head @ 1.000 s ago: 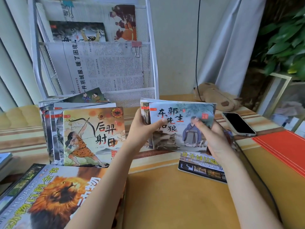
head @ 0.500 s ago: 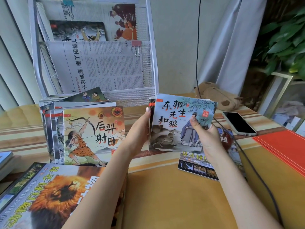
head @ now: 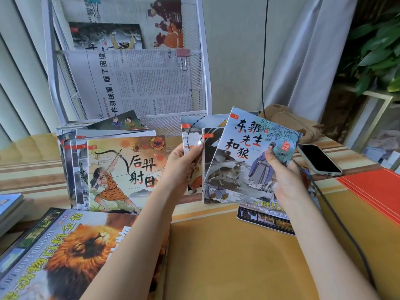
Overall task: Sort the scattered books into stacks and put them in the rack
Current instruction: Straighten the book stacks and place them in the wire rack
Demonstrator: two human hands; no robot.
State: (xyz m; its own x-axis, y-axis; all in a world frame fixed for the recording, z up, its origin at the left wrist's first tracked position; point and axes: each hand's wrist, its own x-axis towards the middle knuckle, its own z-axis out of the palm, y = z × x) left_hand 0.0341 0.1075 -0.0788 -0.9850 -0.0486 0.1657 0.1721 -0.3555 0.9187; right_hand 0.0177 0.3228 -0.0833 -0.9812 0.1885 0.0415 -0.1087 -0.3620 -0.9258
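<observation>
**Picture books fanned between two hands above the desk**

The right hand grips the front picture book, the one with a robed man and a wolf on its cover, thumb pressed on the cover near its right edge and fingers curled behind. That book tilts to the right and overlaps a second one just behind it. The left hand holds a third thin book at the back of the fan, thumb on its front, fingers hidden behind. All three are lifted off the desk.

To the left of the left hand, a spread stack of similar books lies on the desk, topped by an archer cover. The white mesh rack stands behind that stack, with newspapers in its pockets. A large lion encyclopedia lies under the left forearm. Under the right wrist lies another flat book. A phone rests to the right, beside a red folder.
</observation>
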